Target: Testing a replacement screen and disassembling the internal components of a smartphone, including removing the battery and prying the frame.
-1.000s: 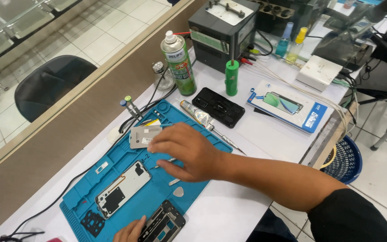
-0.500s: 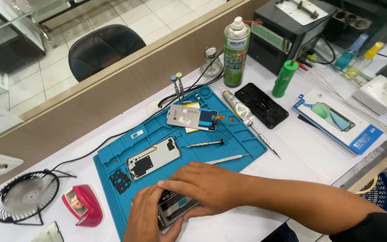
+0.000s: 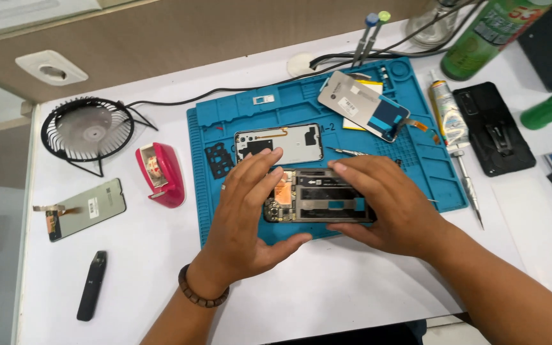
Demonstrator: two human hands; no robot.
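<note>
An opened phone body (image 3: 321, 197) with bare circuit parts lies lengthwise on the blue repair mat (image 3: 416, 172). My left hand (image 3: 247, 214) grips its left end, fingers over the top edge and thumb under the near edge. My right hand (image 3: 384, 201) holds its right end the same way. Just behind it on the mat lies a white phone back cover (image 3: 289, 142). A detached screen panel (image 3: 362, 105) rests at the mat's far right corner.
A small black fan (image 3: 87, 131), a pink tape dispenser (image 3: 161, 174), another screen panel (image 3: 87, 207) and a slim black device (image 3: 92, 284) lie left of the mat. A glue tube (image 3: 447, 112), a black phone case (image 3: 493, 128) and a green spray can (image 3: 493, 35) are at the right.
The view has swung left and closer to the mat. My right hand came back from the mat's far side, and both hands now hold the opened phone body at its two ends.
</note>
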